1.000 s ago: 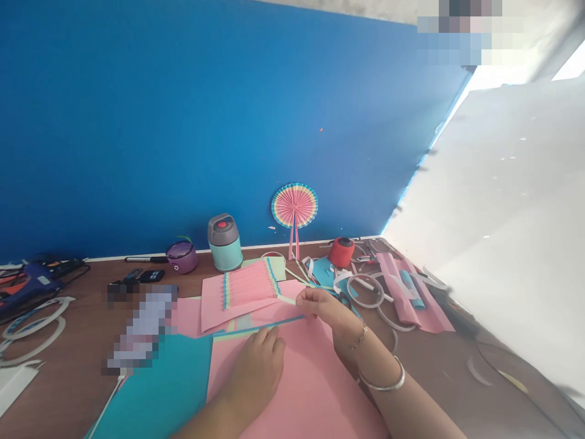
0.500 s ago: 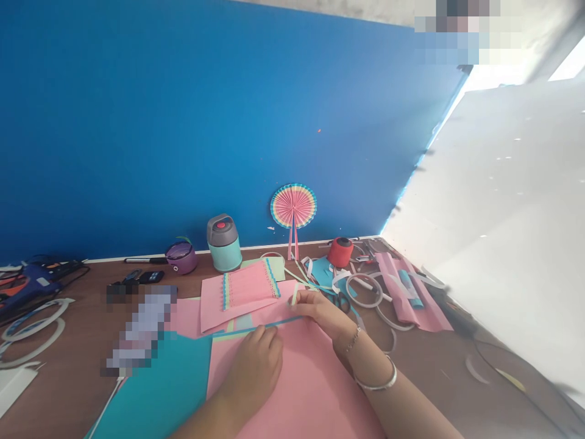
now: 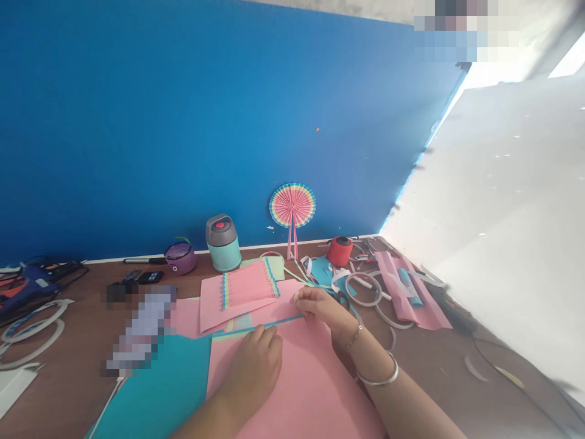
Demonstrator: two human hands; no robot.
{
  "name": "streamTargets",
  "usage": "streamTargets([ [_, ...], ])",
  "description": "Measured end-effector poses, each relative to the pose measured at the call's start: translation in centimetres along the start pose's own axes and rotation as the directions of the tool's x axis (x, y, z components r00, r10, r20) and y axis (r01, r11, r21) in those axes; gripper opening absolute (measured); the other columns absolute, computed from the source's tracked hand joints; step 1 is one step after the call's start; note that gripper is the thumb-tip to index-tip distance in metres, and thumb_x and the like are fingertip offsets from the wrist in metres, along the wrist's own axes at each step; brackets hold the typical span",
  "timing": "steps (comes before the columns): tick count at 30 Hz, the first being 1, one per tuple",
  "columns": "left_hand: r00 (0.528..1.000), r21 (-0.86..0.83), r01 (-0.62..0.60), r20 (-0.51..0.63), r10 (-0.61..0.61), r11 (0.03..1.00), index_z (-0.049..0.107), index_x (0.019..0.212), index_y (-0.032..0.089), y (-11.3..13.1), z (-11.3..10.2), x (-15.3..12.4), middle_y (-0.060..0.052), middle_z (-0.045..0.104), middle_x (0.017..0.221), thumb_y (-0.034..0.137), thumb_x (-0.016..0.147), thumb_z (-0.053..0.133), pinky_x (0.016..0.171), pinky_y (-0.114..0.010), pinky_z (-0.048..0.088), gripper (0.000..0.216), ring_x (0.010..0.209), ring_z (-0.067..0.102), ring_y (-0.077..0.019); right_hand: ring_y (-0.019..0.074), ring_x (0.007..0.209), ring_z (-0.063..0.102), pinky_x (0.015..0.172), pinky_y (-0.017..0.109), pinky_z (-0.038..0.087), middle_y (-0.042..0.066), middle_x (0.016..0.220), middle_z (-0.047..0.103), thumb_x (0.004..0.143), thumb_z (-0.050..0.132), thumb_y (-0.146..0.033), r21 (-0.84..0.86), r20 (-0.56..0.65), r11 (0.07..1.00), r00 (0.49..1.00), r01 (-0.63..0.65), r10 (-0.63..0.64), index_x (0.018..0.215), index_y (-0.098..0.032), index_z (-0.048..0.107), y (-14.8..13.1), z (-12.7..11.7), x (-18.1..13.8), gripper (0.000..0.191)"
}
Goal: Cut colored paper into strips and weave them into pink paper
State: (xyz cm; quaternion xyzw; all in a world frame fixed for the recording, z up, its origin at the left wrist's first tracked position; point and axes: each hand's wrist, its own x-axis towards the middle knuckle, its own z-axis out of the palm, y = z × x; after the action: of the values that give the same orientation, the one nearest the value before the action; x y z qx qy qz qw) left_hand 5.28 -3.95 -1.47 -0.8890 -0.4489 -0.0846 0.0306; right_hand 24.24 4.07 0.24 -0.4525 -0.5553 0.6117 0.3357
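A large pink paper sheet [image 3: 320, 378] lies in front of me, with blue and pale green strips along its far edge. My left hand [image 3: 256, 363] rests on it near that edge, palm down, fingers laid on the paper with nothing in them. Just above the sheet's far right corner, my right hand [image 3: 315, 303] is closed in a pinch on a pale paper strip [image 3: 296, 297]; only a small bit of it shows. A pleated pink paper piece [image 3: 251, 285] with blue and yellow borders lies beyond my hands. Teal paper [image 3: 159, 384] extends under the left side.
A round paper fan [image 3: 292, 205] leans on the blue wall. Behind stand a teal flask [image 3: 223, 247], a purple cup [image 3: 180, 257] and a red object [image 3: 339, 251]. Scissors [image 3: 341, 300], tape rings [image 3: 363, 289] and paper scraps lie right; a glue gun [image 3: 39, 281] sits left.
My right fingers have closed further over the pale strip, which stood up between them before and is now mostly hidden. The left hand stays in place.
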Motion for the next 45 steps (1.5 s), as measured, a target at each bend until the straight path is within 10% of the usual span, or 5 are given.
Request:
streamTargets([
  [11, 0.999, -0.003, 0.001, -0.050, -0.001, 1.000, 0.058, 0.088, 0.018, 0.0, 0.4, -0.1, -0.006, 0.062, 0.094, 0.008, 0.085, 0.040, 0.077, -0.035, 0.041, 0.020, 0.085, 0.053, -0.0201, 0.0077, 0.052, 0.034, 0.048, 0.020, 0.025, -0.004, 0.055, 0.041, 0.077, 0.055, -0.039, -0.379, 0.062, 0.925, 0.998, 0.031, -0.008, 0.068, -0.014, 0.058, 1.5, -0.5, 0.5, 0.026],
  [34, 0.999, -0.001, -0.006, -0.054, 0.005, 1.000, 0.059, 0.088, 0.018, 0.0, 0.3, -0.2, -0.007, 0.062, 0.094, 0.009, 0.086, 0.039, 0.077, -0.036, 0.041, 0.022, 0.085, 0.053, -0.0210, 0.0092, 0.052, 0.046, 0.051, 0.020, 0.036, -0.002, 0.061, 0.057, 0.066, 0.056, -0.014, -0.430, -0.077, 0.900, 0.991, 0.068, -0.111, 0.084, -0.016, 0.067, 1.9, 0.3, 0.8, 0.021],
  [45, 0.998, 0.084, -0.051, 0.029, 0.049, 0.995, 0.061, 0.092, 0.017, 0.0, 0.3, -0.2, -0.008, 0.064, 0.098, 0.009, 0.085, 0.039, 0.079, -0.037, 0.039, 0.024, 0.090, 0.053, -0.0220, 0.0151, 0.058, 0.057, 0.052, 0.023, 0.041, 0.004, 0.060, 0.067, 0.057, 0.060, -0.014, -0.404, -0.123, 0.911, 0.992, -0.089, 0.042, 0.064, -0.013, 0.071, 1.3, -0.1, 0.5, 0.013],
])
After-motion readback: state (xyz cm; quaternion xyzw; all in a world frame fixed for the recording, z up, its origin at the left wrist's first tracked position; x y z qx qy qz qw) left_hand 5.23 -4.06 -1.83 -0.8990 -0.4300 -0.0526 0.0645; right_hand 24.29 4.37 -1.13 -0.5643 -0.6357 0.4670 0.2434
